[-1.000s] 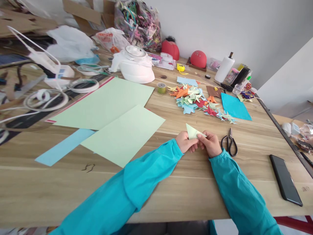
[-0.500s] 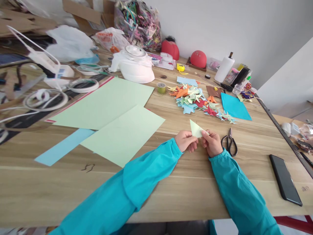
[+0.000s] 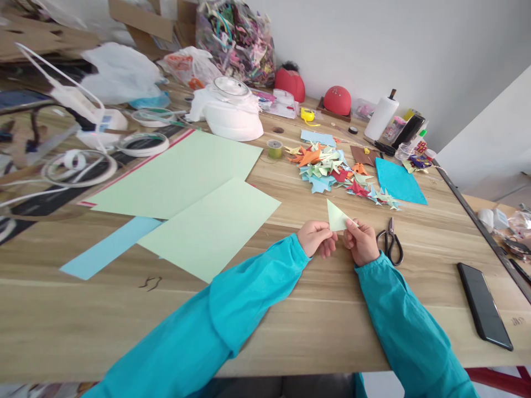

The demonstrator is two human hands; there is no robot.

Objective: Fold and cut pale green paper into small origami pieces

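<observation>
Over the table (image 3: 315, 315), the right hand (image 3: 362, 244) pinched a pale green paper triangle (image 3: 336, 216). The left hand (image 3: 316, 237) apparently touched its lower-left corner; whether those fingers clamped it, I couldn't tell.

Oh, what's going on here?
A person's right hand pinches a small pale green paper triangle. The left hand is at its lower left corner; whether it grips is hard to tell. Beyond them lies a pile of colorful folded paper shapes. Black-handled scissors lie beside the right hand, and large pale green sheets lie to the left.
</observation>
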